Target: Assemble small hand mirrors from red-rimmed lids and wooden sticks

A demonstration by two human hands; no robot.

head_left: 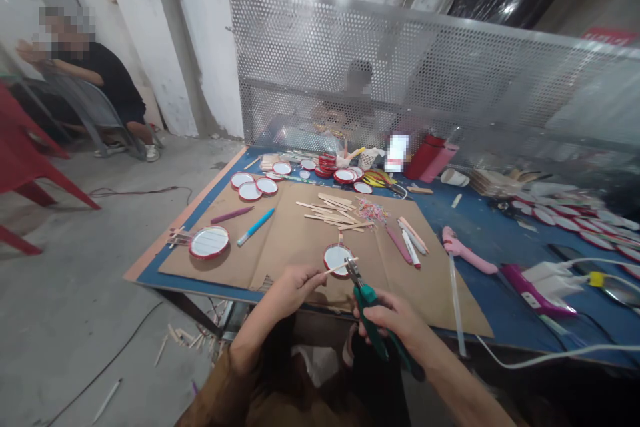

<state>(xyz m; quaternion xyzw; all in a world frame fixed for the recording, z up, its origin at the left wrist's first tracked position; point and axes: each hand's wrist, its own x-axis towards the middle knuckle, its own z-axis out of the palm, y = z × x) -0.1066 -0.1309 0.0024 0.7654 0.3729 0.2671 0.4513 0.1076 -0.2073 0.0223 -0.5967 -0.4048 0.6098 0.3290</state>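
My left hand (295, 288) pinches a thin wooden stick (341, 267), holding it out over a red-rimmed white disc (334, 255) on the cardboard. Wrapped round green-handled pliers (367, 300), my right hand (393, 320) has their jaws at the stick's far end. Whether the jaws have closed through the wood I cannot make out. Beyond the disc lie several flat wooden sticks (330, 211) and a heap of colourful small bits (371, 209). A larger red-rimmed disc (209, 242) with sticks attached rests at the left.
Pens (413, 240) lie right of the sticks, and a blue pen (256, 227) lies left. A pink glue gun (467, 250) and a purple power strip (535, 290) with cables sit at the right. A perforated metal panel (310, 60) stands behind. A person (100, 67) sits at far left.
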